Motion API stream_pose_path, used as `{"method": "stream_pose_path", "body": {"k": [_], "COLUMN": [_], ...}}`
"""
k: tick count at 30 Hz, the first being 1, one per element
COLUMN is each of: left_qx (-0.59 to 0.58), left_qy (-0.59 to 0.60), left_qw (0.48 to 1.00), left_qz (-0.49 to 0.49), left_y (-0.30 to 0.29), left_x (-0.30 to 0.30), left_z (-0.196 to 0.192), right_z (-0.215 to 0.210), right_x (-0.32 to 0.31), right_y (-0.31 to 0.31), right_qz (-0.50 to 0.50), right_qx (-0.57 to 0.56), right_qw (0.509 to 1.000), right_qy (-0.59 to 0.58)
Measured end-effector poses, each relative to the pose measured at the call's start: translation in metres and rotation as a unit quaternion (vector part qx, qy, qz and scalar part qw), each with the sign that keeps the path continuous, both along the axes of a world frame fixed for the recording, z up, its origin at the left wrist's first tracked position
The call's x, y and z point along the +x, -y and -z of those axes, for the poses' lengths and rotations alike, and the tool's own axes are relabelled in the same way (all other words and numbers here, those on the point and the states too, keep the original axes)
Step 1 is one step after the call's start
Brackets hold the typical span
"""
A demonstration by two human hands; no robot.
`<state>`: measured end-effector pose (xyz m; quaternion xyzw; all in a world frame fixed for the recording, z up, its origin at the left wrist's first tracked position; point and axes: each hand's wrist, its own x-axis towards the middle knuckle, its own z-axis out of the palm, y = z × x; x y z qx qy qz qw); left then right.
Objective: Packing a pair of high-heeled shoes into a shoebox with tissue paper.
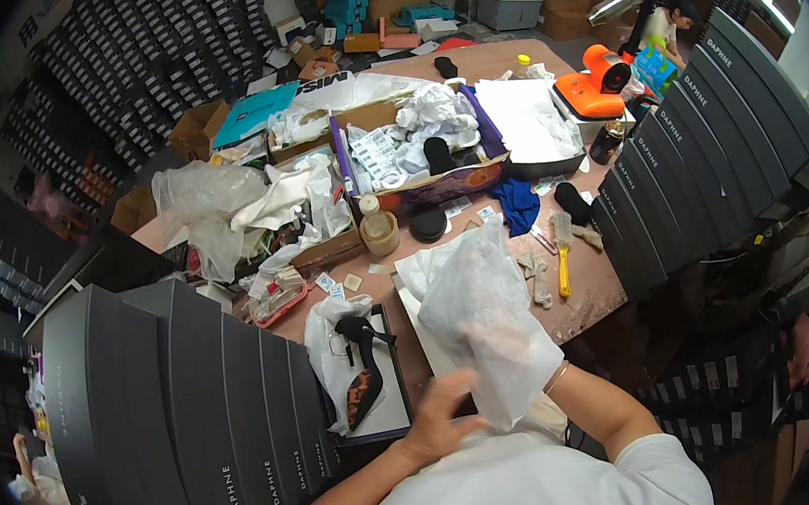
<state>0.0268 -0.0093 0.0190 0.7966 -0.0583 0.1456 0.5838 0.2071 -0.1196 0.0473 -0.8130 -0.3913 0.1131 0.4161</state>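
Observation:
A translucent white bag [469, 290] covers my right hand [502, 341], which shows only faintly through it. Its fingers cannot be made out; a thin bangle [557, 376] circles the wrist at the bag's mouth. Beside the bag's lower left edge, my left hand [440, 416] is open with fingers apart and curved, holding nothing visible. To the left, a black high-heeled shoe [364, 389] with a leopard-print part lies on white wrapping [324, 333] in an open shoebox [396, 393]. White paper [417, 271] and a pale box edge lie under the bag.
Stacks of dark shoeboxes stand close on the left [183, 407] and right [712, 148]. On the pink table are a yellow-handled brush [563, 259], a bottle [379, 227], a blue cloth [517, 206], a filled carton [427, 188] and an orange device [593, 86]. A person [666, 28] is at far right.

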Motion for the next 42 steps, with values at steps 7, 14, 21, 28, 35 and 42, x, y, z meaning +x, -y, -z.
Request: {"method": "stream_pose_path", "body": {"k": [7,14,21,28,35,42], "left_qx": [-0.712,-0.302,0.174,0.201,0.545,0.142], "left_qy": [-0.211,-0.09,-0.063,-0.109,-0.168,-0.028], "left_qw": [0.647,0.885,0.977,0.97,0.811,0.956], "left_qz": [-0.174,-0.342,0.106,0.087,0.131,-0.256], "left_y": [-0.031,-0.053,0.013,-0.01,-0.02,-0.097], "left_x": [0.022,0.027,0.054,0.113,0.163,0.175], "left_z": [0.057,0.025,0.043,0.072,0.148,0.031], "right_z": [0.003,0.051,0.097,0.094,0.065,0.097], "right_x": [-0.065,-0.071,-0.029,-0.045,-0.002,0.009], "right_y": [-0.048,0.035,0.072,0.109,0.157,0.073], "right_qz": [-0.153,0.004,0.156,0.225,0.231,0.108], "right_qx": [-0.056,0.141,0.307,0.293,0.375,0.209], "right_qw": [0.987,0.771,0.634,0.634,0.728,0.847], "right_qy": [-0.011,-0.621,-0.693,-0.679,-0.525,-0.477]}}
